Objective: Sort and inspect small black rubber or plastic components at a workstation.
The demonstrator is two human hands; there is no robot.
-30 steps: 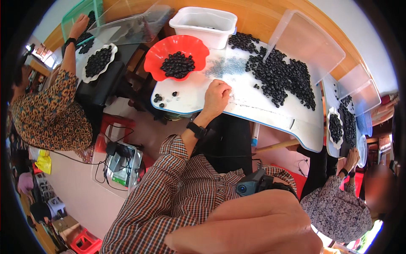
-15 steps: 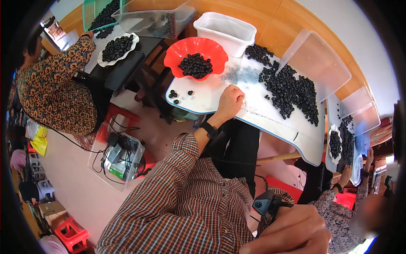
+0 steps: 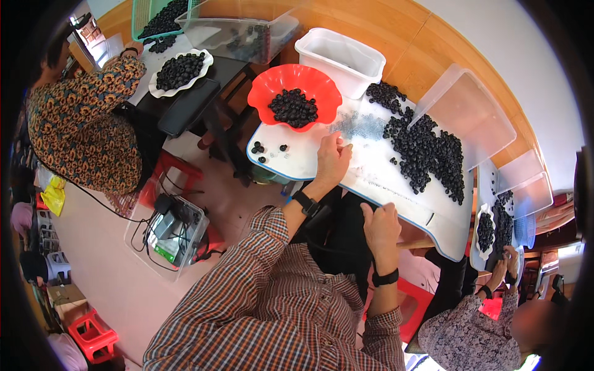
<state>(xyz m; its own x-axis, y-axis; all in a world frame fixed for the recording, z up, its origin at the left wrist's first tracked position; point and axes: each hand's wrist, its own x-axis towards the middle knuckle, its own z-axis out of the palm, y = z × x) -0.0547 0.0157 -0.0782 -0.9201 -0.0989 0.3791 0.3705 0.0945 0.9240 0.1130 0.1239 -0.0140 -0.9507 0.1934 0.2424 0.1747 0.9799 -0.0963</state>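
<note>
My left hand (image 3: 333,162) is over the near edge of the white table (image 3: 303,151), its fingers curled in toward the thumb. Whatever the fingers may hold is hidden. My right hand (image 3: 382,230) is raised in front of the table edge, closed with the thumb on top; its grasp is hidden too. Beyond the left hand lie many tiny clear pieces (image 3: 362,125). A large heap of small round black parts (image 3: 424,148) covers the table's right side. More black parts fill the bottom of a red scalloped bowl (image 3: 325,86). A few loose black parts (image 3: 258,148) lie at the left end.
Behind the bowl stands a white tub (image 3: 346,69); a clear plastic bin (image 3: 476,120) tips over the heap. Two people work at tables to the left (image 3: 86,123) and right (image 3: 470,334). A cable-filled clear box (image 3: 185,238) sits low at left.
My right hand has gone from close at the bottom right up toward the table edge. The left hand stays over the table, its fingers a little less tightly curled. The view has shifted slightly.
</note>
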